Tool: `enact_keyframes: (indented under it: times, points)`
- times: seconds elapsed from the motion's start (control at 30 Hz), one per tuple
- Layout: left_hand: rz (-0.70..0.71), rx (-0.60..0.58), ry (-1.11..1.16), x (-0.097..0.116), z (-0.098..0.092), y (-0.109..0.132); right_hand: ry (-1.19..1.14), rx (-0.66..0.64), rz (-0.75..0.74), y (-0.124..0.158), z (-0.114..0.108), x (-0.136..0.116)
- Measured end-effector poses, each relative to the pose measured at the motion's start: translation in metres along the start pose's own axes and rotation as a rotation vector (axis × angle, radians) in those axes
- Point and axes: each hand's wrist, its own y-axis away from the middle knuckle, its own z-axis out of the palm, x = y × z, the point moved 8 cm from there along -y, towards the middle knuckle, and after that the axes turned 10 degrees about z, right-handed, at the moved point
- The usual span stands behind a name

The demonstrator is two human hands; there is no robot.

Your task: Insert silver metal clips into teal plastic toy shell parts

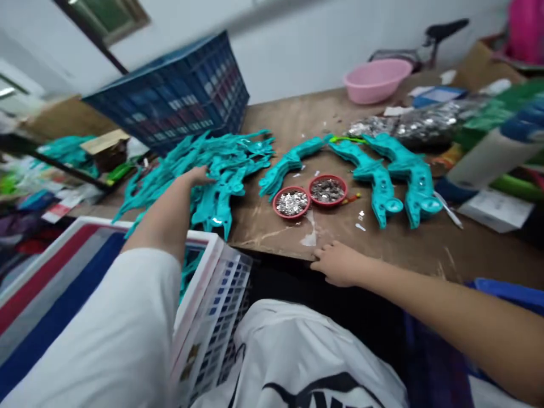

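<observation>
My left hand point(199, 175) reaches into a heap of teal plastic parts point(170, 164) at the left of the table. Its fingers are blurred and partly hidden, so whether they grip a part cannot be made out. At the table's front edge rests my right hand point(338, 263), empty, fingers slightly apart. Beyond it stand two small red bowls; the left bowl point(291, 217) holds shiny silver metal pieces, the right bowl point(340, 198) darker ones. Curved stacks of teal parts lie behind the bowls, a left stack point(293, 161), a middle stack point(374, 173) and a right stack point(410, 170).
A blue crate point(170, 90) stands behind the heap. Below it, a white plastic basket point(212, 306) meets the table edge. A pink basin point(377, 82) and a bag of silvery pieces point(437, 122) sit at the back right. A white pen-like stick point(449, 211) lies near the right stack.
</observation>
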Motion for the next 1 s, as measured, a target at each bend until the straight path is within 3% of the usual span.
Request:
enact_keyframes:
  times: [0.03, 0.1, 0.23, 0.33, 0.4, 0.5, 0.57, 0.6, 0.67, 0.73, 0.8, 0.83, 0.9, 1.0]
  points:
    - [-0.081, -0.043, 0.023, -0.028, 0.009, 0.008, -0.046, 0.015, 0.003, -0.004, 0.000, 0.003]
    - [-0.180, -0.108, 0.073, -0.055, 0.025, 0.013, -0.082, 0.043, 0.003, -0.006, 0.001, 0.006]
    - [-0.214, -0.095, 0.154, -0.056, 0.039, 0.012, -0.108, 0.044, 0.041, -0.003, 0.007, 0.015]
    - [-0.228, -0.032, 0.194, -0.055, 0.037, 0.022, -0.106, 0.053, 0.062, -0.006, 0.009, 0.022]
    - [-0.221, 0.036, 0.200, -0.054, 0.027, 0.028, -0.105, 0.061, 0.077, -0.011, 0.009, 0.026]
    - [-0.164, 0.150, 0.188, -0.047, -0.003, 0.032, -0.117, 0.110, 0.066, -0.013, -0.001, 0.034]
    - [-0.113, 0.213, 0.173, -0.037, -0.030, 0.034, -0.156, 0.304, 0.039, -0.004, -0.023, 0.041]
    - [-0.090, 0.250, 0.165, -0.030, -0.044, 0.037, -0.193, 0.483, 0.032, 0.008, -0.041, 0.047]
    - [-0.039, 0.351, 0.156, -0.007, -0.070, 0.050, -0.289, 0.970, 0.059, 0.051, -0.076, 0.067]
    - [0.052, 0.456, 0.155, 0.034, -0.084, 0.072, -0.360, 1.458, 0.148, 0.110, -0.092, 0.089]
    - [0.242, 0.399, 0.147, 0.098, -0.072, 0.098, -0.382, 1.772, 0.264, 0.156, -0.093, 0.109]
    - [0.366, 0.310, 0.132, 0.135, -0.055, 0.111, -0.398, 1.835, 0.318, 0.169, -0.093, 0.119]
    - [0.602, 0.108, 0.092, 0.206, -0.010, 0.137, -0.461, 1.763, 0.385, 0.165, -0.094, 0.144]
    - [0.863, -0.114, 0.040, 0.282, 0.057, 0.159, -0.502, 1.313, 0.386, 0.099, -0.093, 0.182]
